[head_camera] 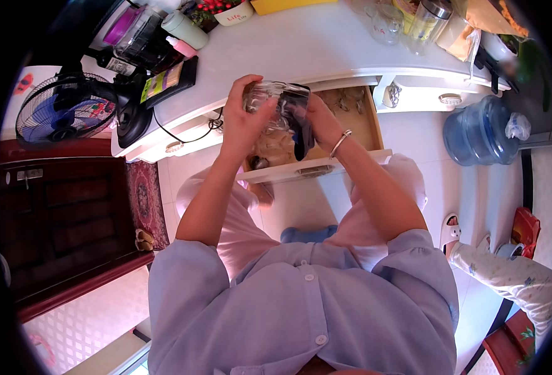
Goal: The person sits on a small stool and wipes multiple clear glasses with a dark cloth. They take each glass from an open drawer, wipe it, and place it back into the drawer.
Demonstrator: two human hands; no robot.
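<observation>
My left hand (247,110) grips a clear, faceted container (270,93), glass or clear plastic, held up over an open drawer (372,122). From the other side my right hand (322,119), with a bangle at the wrist, holds a dark cloth-like item (304,133) against the container's right end. I cannot tell exactly what that dark item is. Below my hands, the wooden drawer bottom bears clear glassware (276,145) and a small dark round object (259,162). My hands hide part of the drawer.
Along the white counter (276,51) stand a fan (64,112), a pale bottle (184,29), a potted plant (233,13) and a glass jar (426,26). A blue water jug (477,131) lies on the floor at right. Another person's leg (505,272) shows at lower right.
</observation>
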